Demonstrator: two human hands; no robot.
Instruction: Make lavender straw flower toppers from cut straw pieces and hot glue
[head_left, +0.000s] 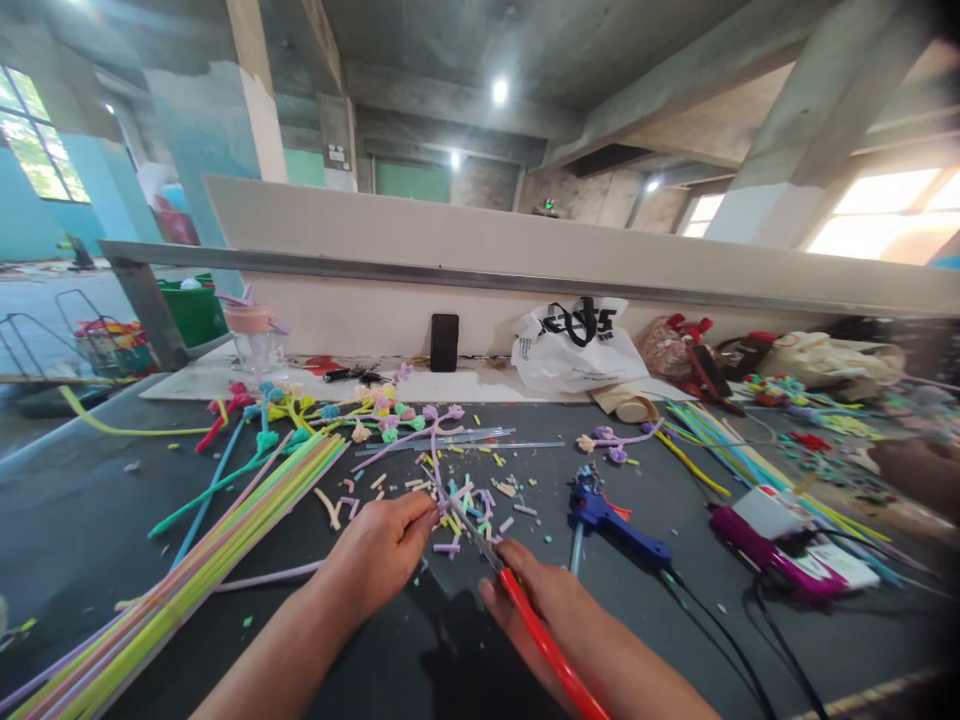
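Note:
My left hand (386,545) pinches the lower part of a purple pipe cleaner stem (436,455) topped with small fuzzy purple blossoms. Red-handled scissors (536,625) are gripped in my right hand (544,610), their metal blades pointing up-left at the stem, close to my left fingertips. Whether the blades touch the stem I cannot tell. Around and beyond my fingers lie short cut pipe cleaner pieces (484,505) in purple, yellow, cream and green. A bundle of long, mostly yellow pipe cleaners (217,560) slants across the table to the left of my left hand.
A blue glue gun (619,525) lies right of my hands, its cord running forward. Farther right are a purple glue gun (772,555) and another person's hand (915,475). Clear glue sticks (465,440), finished flower stems (300,410), a phone (445,343) and a plastic bag (574,345) sit behind.

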